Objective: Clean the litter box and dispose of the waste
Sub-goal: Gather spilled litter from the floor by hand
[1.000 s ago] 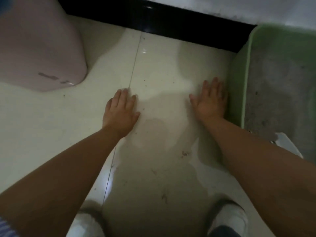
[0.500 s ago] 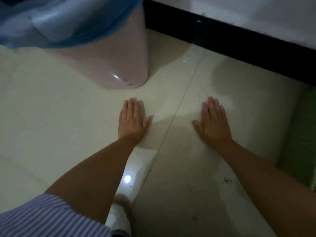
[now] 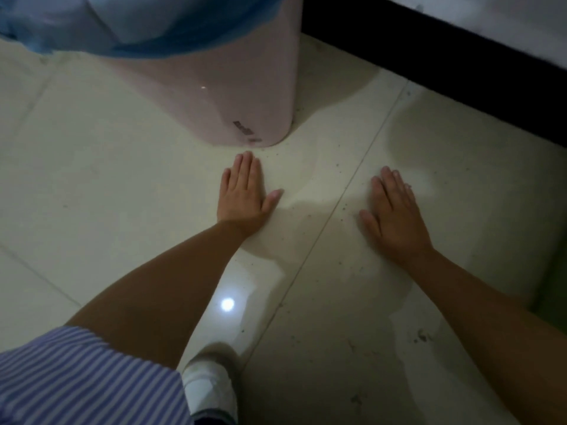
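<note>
Pale cream floor tiles (image 3: pixel 92 191) fill most of the dim view, crossed by a thin grout line (image 3: pixel 346 197) that runs from the upper right down toward the bottom centre. Small dark specks of grit (image 3: pixel 421 336) lie scattered over the tiles, thickest near the grout line and toward the lower right. A bright round spot of reflected light (image 3: pixel 227 304) sits on the glossy tile just below the middle of the frame.

In the upper left stands a pink bin (image 3: pixel 221 96), its rounded corner reaching down to the floor near the centre, with a small dark label low on its side. A blue bag (image 3: pixel 129 23) lines the bin and folds over its rim at the top edge of the frame. A black skirting strip (image 3: pixel 460 69) slants across the upper right, with a pale wall (image 3: pixel 506 19) above it.

The left hand (image 3: pixel 244 196) lies flat on the tile in the centre, palm down, fingers straight and together, thumb spread out to the right; its fingertips are just beside the base of the bin but do not touch it. The right hand (image 3: pixel 394 214) lies flat on the tile right of the grout line, fingers straight and a little spread. Neither hand holds anything.

At the right edge, low in the frame, a sliver of green (image 3: pixel 552 280) shows, likely the wall of the litter box; the rest of it is out of view. A striped sleeve (image 3: pixel 76 378) covers the lower left corner, and a white shoe (image 3: pixel 211 391) stands at the bottom centre.
</note>
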A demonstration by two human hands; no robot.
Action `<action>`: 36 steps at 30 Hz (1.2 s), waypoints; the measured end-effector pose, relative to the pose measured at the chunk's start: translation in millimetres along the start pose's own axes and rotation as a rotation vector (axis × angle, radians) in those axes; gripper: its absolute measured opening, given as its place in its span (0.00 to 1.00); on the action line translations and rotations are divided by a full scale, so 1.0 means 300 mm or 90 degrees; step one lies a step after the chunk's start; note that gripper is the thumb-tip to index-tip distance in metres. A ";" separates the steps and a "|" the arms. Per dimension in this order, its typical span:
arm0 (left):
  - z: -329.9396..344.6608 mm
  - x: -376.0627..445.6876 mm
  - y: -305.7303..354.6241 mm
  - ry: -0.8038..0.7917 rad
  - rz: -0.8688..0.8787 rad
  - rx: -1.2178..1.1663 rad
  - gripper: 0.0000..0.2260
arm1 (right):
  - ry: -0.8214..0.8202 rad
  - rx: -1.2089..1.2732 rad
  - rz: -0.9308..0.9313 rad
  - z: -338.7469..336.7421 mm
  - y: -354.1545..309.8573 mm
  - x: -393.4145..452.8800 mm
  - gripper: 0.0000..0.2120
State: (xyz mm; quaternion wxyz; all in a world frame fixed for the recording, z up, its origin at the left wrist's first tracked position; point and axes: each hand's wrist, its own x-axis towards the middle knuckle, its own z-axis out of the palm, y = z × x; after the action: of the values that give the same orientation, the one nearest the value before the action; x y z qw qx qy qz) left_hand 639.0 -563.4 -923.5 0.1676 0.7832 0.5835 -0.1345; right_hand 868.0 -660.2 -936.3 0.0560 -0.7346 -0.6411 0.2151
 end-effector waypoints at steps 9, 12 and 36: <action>0.043 -0.016 0.251 -0.063 0.306 0.033 0.34 | 0.117 0.020 0.060 -0.068 0.107 0.029 0.33; 0.043 -0.015 0.290 -0.014 0.356 0.025 0.35 | 0.139 0.041 0.182 -0.114 0.158 0.041 0.35; -0.006 0.234 0.336 0.030 0.330 0.055 0.38 | 0.104 -0.014 0.072 -0.204 0.283 0.132 0.35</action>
State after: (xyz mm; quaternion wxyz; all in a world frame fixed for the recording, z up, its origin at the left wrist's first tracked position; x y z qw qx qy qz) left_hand 755.6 -528.1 -939.9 0.1491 0.9160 0.3605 -0.0935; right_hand 973.2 -624.6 -921.2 0.0878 -0.7854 -0.5939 0.1507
